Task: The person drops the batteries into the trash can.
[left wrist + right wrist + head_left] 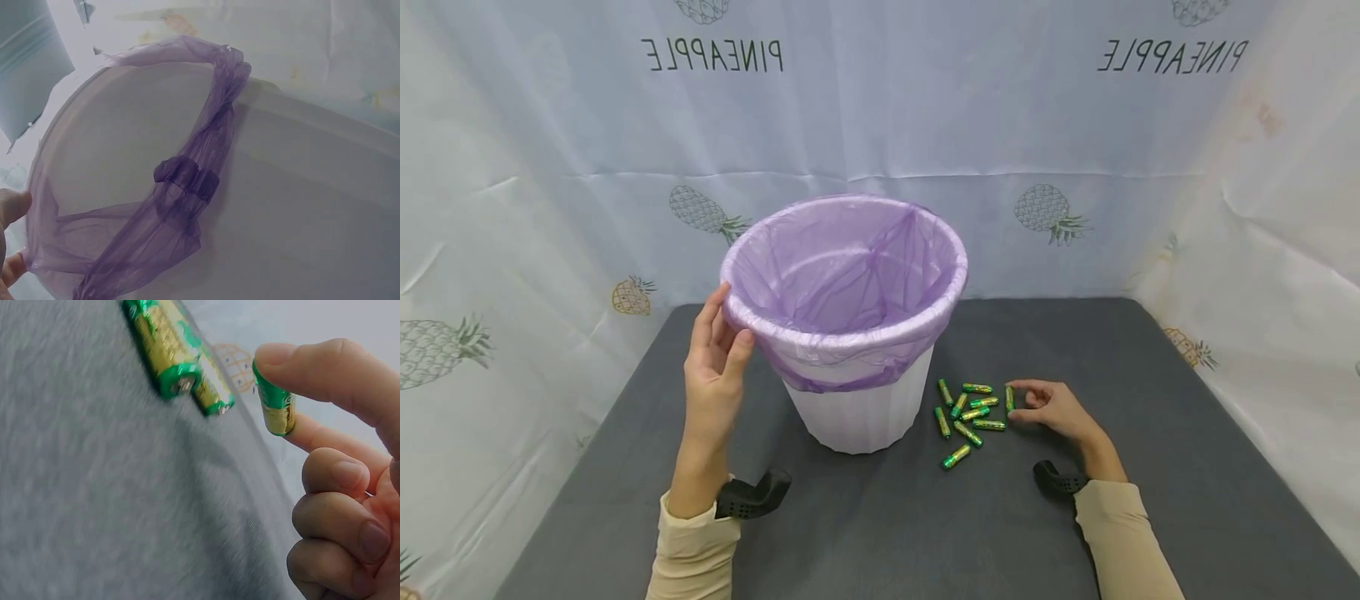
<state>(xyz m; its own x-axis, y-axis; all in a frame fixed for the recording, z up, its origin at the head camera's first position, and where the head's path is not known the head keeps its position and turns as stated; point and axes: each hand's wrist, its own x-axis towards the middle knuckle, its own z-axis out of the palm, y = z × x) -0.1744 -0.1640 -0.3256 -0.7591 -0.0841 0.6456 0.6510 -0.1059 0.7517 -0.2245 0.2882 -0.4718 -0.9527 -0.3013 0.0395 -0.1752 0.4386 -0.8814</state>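
Note:
A white trash bin stands on the dark table, lined with a translucent purple bag folded over its rim. My left hand rests against the bin's left side, with fairly straight fingers and thumb touching the bag-covered rim. In the left wrist view, fingertips show at the rim, and the bag's bunched edge hangs down the bin. To the right, my right hand pinches a green and gold battery end to end between thumb and index finger. Its other fingers are curled into the palm.
Several loose green and gold batteries lie between the bin and my right hand. Behind the dark table hangs a pale curtain printed with pineapples, and similar cloth flanks both sides.

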